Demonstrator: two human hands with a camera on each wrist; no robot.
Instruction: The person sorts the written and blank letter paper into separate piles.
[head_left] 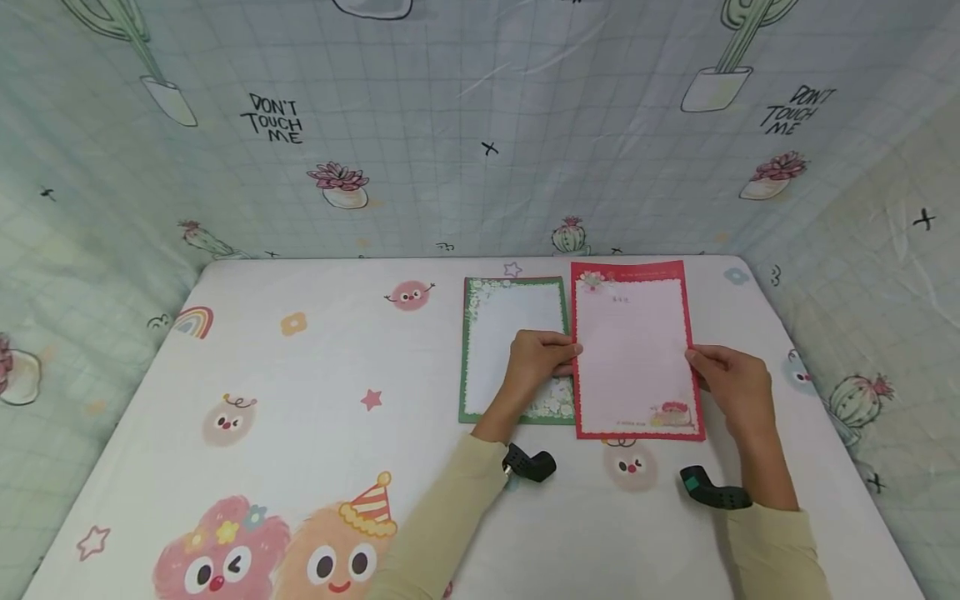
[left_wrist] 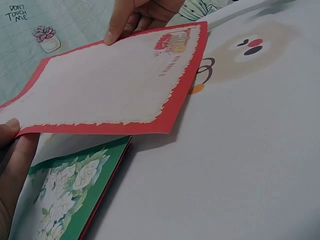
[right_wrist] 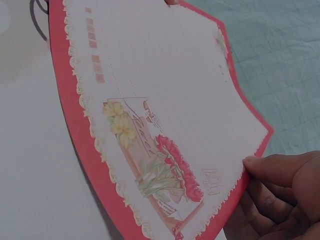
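Note:
Both hands hold a red-bordered sheet of letter paper [head_left: 630,358] by its two long sides, raised over the table. My left hand [head_left: 536,360] pinches the left edge; in the left wrist view its thumb [left_wrist: 9,131] lies on top and a finger underneath. My right hand [head_left: 735,387] pinches the right edge, its thumb [right_wrist: 265,166] on the printed face. Red and yellow flowers are printed in one corner, and the sheet looks bowed in the right wrist view. A green-bordered sheet [head_left: 483,358] with white flowers lies under the left hand, a red edge showing below it.
A white table cover [head_left: 300,475] with printed cartoon faces, stars and a rainbow spreads beneath. Cactus-print curtain cloth [head_left: 480,192] hangs along the back and both sides. Dark wrist devices [head_left: 532,463] sit at both sleeves.

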